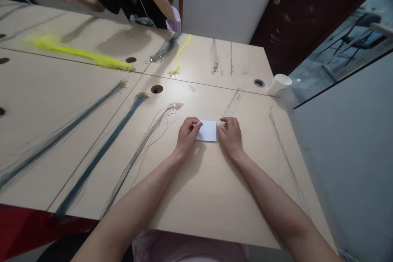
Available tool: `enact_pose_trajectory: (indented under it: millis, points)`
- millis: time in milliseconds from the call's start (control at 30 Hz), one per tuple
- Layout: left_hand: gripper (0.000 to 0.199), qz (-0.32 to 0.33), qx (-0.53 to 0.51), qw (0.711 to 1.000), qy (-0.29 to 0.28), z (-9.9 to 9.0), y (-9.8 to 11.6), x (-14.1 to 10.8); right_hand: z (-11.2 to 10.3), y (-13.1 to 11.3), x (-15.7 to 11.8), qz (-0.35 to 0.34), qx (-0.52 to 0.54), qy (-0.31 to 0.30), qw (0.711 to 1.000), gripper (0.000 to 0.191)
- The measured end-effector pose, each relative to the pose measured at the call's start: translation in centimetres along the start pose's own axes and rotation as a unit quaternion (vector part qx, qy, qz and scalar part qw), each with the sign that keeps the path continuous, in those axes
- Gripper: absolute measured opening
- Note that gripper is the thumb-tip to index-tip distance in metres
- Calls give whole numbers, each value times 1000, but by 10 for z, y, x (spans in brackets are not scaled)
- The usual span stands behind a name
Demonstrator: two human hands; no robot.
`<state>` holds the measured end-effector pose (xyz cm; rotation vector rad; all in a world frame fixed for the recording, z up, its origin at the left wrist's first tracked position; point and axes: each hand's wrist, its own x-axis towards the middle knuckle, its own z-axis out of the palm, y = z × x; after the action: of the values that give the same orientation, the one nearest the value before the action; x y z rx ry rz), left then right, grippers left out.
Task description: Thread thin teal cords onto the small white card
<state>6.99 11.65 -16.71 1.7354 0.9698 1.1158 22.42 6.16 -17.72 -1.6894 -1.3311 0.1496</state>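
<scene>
A small white-blue card (208, 131) lies on the pale wooden table (196, 196) between my two hands. My left hand (188, 134) is at the card's left edge, its thumb and index finger pinched together; whatever they hold is too small to make out. At the right edge of the card is my right hand (229, 134), fingers curled, with the thumb close to the index finger; something thin and clear seems to be at the fingertips. Just beyond the card lies a transparent ruler (235, 101). Left of my left hand, a bundle of thin grey strands (147, 135) ends in a small tag (176, 106).
Dark teal strand bundles (102, 147) and a yellow bundle (82, 54) lie to the left. A white paper cup (279, 84) stands at the far right edge. Thin strands (284, 147) lie right of my right arm. Across the table sits a person (135, 2).
</scene>
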Motion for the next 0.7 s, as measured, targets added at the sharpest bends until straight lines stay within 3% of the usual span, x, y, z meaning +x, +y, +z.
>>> enact_pose_trajectory:
  millis: [200,333,500,700]
  points:
    - [24,-81,-99,992,18,-2,-11,2,1,5,-2,9,-122,-11,992,38]
    - [25,-125,-156,980,20,-3,-11,3,-10,6,6,87,-182,-76,976,50]
    - [24,-126,-184,975,16,-3,-11,4,-22,-4,26,163,-234,-167,944,54]
    - [24,-140,-200,969,24,-2,-15,5,-9,-34,47,216,-295,-199,909,53]
